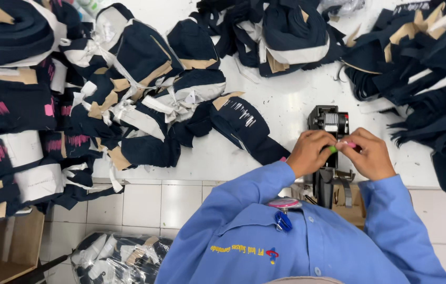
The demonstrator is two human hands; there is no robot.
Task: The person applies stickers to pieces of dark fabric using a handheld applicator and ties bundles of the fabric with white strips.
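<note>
Hands meeting over a small black machine [329, 123] on a white table [280, 105].
Left hand [309, 152] pinches a green bit [332, 149]; right hand [370, 155] pinches a pink piece [349, 144] (fingertips nearly touching).

Both blue-sleeved arms bent and reaching toward twelve o'clock, left hand [311, 151] at ten o'clock of the right hand [371, 154], fingertips of both pinched together and meeting between them, knuckles up, wrists level
</note>
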